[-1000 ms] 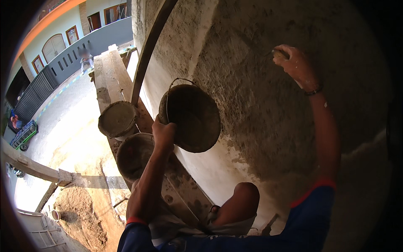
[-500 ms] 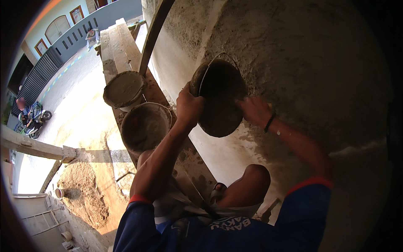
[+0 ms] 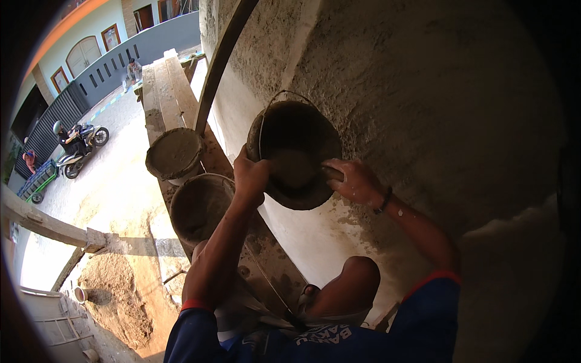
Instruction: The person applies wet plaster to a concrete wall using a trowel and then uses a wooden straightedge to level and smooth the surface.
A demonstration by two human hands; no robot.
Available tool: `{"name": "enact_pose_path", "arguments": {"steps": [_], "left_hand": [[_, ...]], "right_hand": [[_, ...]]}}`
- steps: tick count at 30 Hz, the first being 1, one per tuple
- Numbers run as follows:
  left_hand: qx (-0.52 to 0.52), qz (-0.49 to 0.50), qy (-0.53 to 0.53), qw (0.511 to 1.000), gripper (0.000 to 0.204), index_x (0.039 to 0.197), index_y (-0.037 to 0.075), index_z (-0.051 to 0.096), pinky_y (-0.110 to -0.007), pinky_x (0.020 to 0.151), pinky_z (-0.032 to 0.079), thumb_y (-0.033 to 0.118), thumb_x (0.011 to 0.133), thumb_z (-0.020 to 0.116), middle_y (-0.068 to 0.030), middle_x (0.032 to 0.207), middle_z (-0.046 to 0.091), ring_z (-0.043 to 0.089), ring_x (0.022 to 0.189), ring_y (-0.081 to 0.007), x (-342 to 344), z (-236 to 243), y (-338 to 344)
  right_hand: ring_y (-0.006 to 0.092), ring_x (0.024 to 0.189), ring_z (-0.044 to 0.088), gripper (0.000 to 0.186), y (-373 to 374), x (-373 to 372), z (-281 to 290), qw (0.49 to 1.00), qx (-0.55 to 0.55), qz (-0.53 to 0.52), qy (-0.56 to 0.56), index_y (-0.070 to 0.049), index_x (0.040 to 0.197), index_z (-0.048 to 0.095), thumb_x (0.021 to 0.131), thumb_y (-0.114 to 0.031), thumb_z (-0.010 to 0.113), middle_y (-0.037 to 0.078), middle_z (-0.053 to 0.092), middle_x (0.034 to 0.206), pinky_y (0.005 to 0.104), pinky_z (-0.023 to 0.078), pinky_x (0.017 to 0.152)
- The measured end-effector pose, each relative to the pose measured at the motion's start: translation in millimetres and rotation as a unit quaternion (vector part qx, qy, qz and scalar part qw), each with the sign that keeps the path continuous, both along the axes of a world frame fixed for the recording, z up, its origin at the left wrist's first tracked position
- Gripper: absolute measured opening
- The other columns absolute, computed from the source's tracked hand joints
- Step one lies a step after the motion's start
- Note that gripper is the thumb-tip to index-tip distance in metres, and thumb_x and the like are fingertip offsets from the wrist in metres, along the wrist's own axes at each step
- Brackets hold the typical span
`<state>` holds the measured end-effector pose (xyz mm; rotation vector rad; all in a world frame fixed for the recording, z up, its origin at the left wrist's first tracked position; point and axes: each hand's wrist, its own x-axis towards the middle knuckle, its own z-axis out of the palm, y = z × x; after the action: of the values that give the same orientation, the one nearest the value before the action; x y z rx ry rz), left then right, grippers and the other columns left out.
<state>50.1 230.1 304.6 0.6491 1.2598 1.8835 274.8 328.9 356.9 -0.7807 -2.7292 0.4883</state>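
Observation:
A dark, mortar-crusted bucket (image 3: pixel 296 196) is held up before the wall, its mouth turned toward me and its wire handle over the far rim. Grey mortar (image 3: pixel 296 166) lies inside. My left hand (image 3: pixel 251 178) is closed on its left rim. At the right rim, the fingers of my right hand (image 3: pixel 357 181) curl around a dark rounded piece; whether it is the rim or a tool's handle I cannot tell. Below on the left, a second bucket (image 3: pixel 200 209) and a mortar-filled bucket (image 3: pixel 175 154) stand on the plank platform (image 3: pixel 272 257).
A rough plastered wall (image 3: pixel 411 91) rises along the right. A slanting wooden pole (image 3: pixel 221 60) crosses beyond the buckets. Left of the planks, the ground lies lower, with a sand heap (image 3: pixel 112 290), a wooden beam (image 3: pixel 45 221) and a person on a motorbike (image 3: pixel 85 145).
The held bucket has shifted left and slightly toward me, its mouth showing more mortar. My right hand's fingers have moved across the rim. Outside, the motorbike has moved up the street.

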Motion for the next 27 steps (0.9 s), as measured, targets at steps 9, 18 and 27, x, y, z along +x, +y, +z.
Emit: {"name": "enact_pose_path", "arguments": {"steps": [9, 18, 27], "left_hand": [[-0.017, 0.03, 0.026, 0.999, 0.05, 0.117, -0.009, 0.053, -0.031, 0.077, 0.053, -0.006, 0.067, 0.05, -0.0147, 0.099, 0.065, 0.064, 0.084, -0.0219, -23, -13, -2], [-0.066, -0.007, 0.009, 0.998, 0.05, 0.117, -0.006, 0.056, -0.031, 0.076, 0.053, -0.006, 0.067, 0.052, -0.0132, 0.096, 0.065, 0.064, 0.081, -0.0209, 0, -15, 3], [-0.103, 0.035, 0.142, 0.984, 0.052, 0.12, 0.0, 0.057, -0.04, 0.083, 0.052, 0.001, 0.068, 0.054, -0.021, 0.098, 0.068, 0.068, 0.09, -0.0323, 14, -28, 17]], "right_hand": [[0.0316, 0.088, 0.065, 0.041, 25, 16, 117, 0.995, -0.075, -0.063, -0.013, 0.002, 0.116, 0.06, 0.081, -0.018, 0.068, 0.019, 0.066, 0.1, 0.0379, 0.051, 0.081], [0.0223, 0.092, 0.064, 0.034, 77, 73, 238, 0.939, 0.227, -0.232, 0.114, 0.001, 0.112, 0.06, 0.083, -0.017, 0.065, 0.015, 0.066, 0.1, 0.0351, 0.049, 0.079], [0.0295, 0.088, 0.065, 0.027, 12, 12, 62, 0.938, 0.267, -0.038, -0.218, -0.007, 0.107, 0.063, 0.08, -0.012, 0.062, 0.016, 0.063, 0.096, 0.0449, 0.052, 0.076]]}}
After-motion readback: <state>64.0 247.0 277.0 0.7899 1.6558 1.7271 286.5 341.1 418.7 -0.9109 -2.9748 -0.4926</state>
